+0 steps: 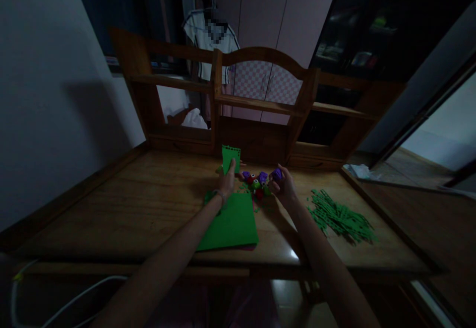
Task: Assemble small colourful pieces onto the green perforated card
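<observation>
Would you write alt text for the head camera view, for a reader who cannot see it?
Two bare hands work above a wooden desk: the left hand holds a small green paper piece with a notched edge, the right hand a small purple object. Green rectangular sheets and a pile of thin green strips lie nearby.

The room is looking dim. A white shirt point(201, 32) is hanging near pink doors point(266, 15). A pale wall point(48, 80) is standing left.

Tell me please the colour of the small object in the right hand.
The small object in the right hand is purple, seen in the head view.
</observation>
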A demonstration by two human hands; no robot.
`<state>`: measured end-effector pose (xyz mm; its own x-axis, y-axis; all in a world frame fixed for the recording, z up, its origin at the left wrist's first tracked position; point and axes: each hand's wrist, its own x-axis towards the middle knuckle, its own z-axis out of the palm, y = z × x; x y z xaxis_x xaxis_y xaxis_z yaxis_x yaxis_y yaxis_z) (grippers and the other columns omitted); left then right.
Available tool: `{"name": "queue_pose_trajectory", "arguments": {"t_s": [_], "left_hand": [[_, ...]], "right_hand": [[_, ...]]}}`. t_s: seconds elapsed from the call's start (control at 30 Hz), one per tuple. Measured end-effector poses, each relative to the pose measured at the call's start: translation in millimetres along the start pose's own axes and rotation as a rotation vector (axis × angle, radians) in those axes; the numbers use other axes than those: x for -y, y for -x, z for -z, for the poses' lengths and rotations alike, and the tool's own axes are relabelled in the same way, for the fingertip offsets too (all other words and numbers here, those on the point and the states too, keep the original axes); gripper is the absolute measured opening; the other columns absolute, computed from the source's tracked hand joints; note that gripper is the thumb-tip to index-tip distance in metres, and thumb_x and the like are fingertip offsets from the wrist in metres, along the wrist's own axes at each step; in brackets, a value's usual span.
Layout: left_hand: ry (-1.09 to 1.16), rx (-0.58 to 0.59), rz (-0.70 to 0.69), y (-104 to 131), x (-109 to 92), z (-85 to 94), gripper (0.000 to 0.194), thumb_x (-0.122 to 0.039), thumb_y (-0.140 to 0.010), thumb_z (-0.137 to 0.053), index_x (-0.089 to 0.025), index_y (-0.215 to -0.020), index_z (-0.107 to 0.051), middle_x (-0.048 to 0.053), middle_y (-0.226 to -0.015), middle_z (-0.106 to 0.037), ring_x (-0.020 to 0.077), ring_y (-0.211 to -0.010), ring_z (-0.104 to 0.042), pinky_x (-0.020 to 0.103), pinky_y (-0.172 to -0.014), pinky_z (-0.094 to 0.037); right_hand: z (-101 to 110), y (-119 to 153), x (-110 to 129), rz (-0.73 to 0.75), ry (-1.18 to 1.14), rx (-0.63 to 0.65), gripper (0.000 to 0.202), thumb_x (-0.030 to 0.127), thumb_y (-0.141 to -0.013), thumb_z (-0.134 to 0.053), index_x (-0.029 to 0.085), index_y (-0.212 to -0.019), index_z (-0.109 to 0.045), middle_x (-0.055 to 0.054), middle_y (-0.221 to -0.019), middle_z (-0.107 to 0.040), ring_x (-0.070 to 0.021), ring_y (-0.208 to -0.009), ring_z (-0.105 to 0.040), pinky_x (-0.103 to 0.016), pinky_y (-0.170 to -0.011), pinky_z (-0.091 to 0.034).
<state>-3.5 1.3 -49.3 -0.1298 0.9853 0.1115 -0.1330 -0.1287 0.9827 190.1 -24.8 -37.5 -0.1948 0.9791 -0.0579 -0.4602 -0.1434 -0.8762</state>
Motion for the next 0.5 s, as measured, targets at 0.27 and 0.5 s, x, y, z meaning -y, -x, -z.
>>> {"name": "queue_pose_trajectory", "arguments": {"t_s": [0.27,0.5], "left_hand": [[0.016,0.126,0.096,3,2,-2.6,0.063,-0.069,-0.077,-0.037,-0.017,-0.106,-0.061,0.005,-0.062,-0.066,0.0108,-0.042,-0.056,0.019,-0.038,-0.037],[-0.068,0.002,0.047,-1,9,-2.2,0.06,-0.068,-0.078,-0.035,-0.017,-0.095,-0.062,0.008,-0.069,-0.067,0.0157,-0.054,-0.062,0.021,-0.042,-0.039]], "right_hand": [[2,-1,-1,0.003,0.004,0.007,0.046,0.059,-0.08,-0.043,0.019,-0.059,-0.053,0.005,-0.031,-0.035,-0.0078,-0.028,-0.028,-0.021,-0.032,-0.024],[2,-1,-2,0.0,-0.008,0.021,0.046,0.058,-0.08,-0.043,0.019,-0.059,-0.054,0.005,-0.031,-0.034,-0.0077,-0.028,-0.028,-0.021,-0.033,-0.025]]}}
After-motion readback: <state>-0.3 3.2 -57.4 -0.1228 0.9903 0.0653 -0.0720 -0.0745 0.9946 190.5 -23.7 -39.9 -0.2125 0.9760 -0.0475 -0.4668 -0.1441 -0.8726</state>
